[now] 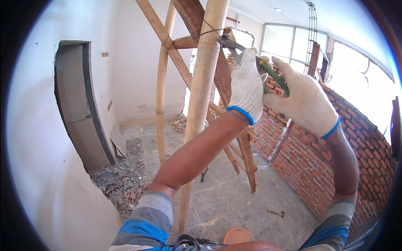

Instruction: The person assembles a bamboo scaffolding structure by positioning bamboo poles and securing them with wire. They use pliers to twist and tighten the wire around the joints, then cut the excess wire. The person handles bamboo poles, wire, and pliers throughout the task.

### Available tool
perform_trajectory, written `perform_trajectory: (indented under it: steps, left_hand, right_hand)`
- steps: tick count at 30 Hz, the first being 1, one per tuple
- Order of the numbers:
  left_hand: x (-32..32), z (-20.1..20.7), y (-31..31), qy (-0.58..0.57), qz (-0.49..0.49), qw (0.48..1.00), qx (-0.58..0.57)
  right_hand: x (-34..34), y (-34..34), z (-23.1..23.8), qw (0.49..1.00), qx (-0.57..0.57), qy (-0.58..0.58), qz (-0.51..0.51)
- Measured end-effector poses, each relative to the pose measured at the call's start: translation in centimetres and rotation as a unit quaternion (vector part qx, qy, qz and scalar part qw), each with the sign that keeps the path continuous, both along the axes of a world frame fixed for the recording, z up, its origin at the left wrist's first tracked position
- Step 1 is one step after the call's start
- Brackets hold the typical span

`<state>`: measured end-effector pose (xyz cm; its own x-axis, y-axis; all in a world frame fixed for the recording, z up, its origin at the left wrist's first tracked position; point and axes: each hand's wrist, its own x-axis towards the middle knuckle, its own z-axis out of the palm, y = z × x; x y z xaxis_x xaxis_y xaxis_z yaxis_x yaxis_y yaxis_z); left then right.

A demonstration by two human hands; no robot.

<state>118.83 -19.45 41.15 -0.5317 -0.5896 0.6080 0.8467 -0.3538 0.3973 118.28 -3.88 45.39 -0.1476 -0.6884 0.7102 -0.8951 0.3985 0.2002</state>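
Pincers (274, 76) with green handles reach up to a dark wire tie (211, 30) around a thick upright bamboo pole (203, 79). The metal jaws are at the tie, close beside the pole, and what lies between them is too small to make out. My left hand (246, 81), in a white knit glove with a blue cuff, is closed around the pincers near their jaws; its fingertips are mostly hidden. My right hand (307, 98), gloved the same way, curves around the handle ends with thumb and fingers spread apart. A brown wooden plank (222, 79) slants behind the pole.
More bamboo and wooden braces (161, 83) form the scaffold. Rubble (125, 184) lies beneath a rough doorway opening (75, 108) at left. An unplastered brick wall (314, 154) runs along the right. A hammer-like tool (276, 213) and an orange object (237, 236) are below.
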Motion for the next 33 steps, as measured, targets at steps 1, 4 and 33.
perform_trajectory:
  steps: [1,4,33]
  left_hand:
    - [0.1,0.2,0.2,-0.005,0.008,1.0,0.002]
    - [0.0,0.3,0.9,-0.029,0.019,0.999,-0.017]
    - [-2.2,-6.5,-6.3,0.057,-0.156,0.965,-0.203]
  right_hand:
    - [0.7,-0.4,-0.4,1.0,-0.005,0.022,-0.021]
    - [-1.2,-1.3,-2.2,0.991,-0.048,0.108,-0.066]
    - [-4.8,-3.8,-2.6,0.91,0.004,-0.398,0.118]
